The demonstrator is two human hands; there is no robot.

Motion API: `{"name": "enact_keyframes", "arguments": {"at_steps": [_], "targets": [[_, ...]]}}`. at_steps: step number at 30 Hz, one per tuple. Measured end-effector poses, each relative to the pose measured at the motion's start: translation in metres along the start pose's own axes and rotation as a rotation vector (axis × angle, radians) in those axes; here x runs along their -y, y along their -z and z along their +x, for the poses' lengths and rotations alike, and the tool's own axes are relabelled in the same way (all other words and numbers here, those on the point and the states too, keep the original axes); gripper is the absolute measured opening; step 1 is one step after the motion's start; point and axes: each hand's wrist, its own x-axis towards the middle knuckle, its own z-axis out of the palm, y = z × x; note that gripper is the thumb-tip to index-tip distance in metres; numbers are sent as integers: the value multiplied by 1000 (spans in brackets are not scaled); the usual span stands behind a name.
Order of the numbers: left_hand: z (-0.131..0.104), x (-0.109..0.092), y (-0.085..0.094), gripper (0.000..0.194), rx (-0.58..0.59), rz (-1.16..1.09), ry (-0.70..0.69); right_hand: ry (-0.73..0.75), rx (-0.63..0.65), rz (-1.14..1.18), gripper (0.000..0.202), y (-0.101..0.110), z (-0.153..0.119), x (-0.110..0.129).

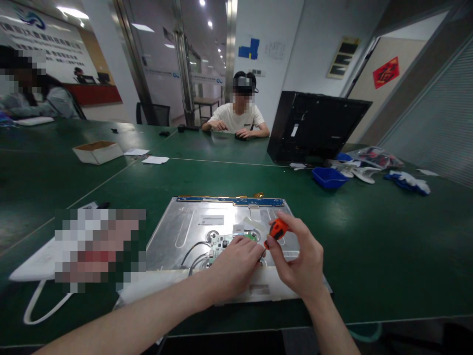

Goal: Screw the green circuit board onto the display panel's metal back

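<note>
A silver metal panel (192, 222), the back of a flat screen, lies face down on the green table (369, 246) in front of me. A small green circuit board (223, 241) with grey wires sits near its middle. My left hand (234, 268) rests on the panel beside the board, fingers bent down onto it. My right hand (299, 261) grips a short screwdriver with an orange handle (277, 229), its tip pointing down at the panel next to my left fingertips.
A black monitor housing (314, 125) stands at the back right, with a blue tray (328, 176) and blue gloves (408, 181) near it. A cardboard box (98, 151) and papers lie at the left. One person sits across the table, another at the far left.
</note>
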Motion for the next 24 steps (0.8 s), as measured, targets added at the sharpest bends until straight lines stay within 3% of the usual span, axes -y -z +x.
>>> {"name": "enact_keyframes", "arguments": {"at_steps": [24], "targets": [[0, 2, 0, 26, -2, -25, -19, 0, 20, -77, 54, 3, 4, 2]]}}
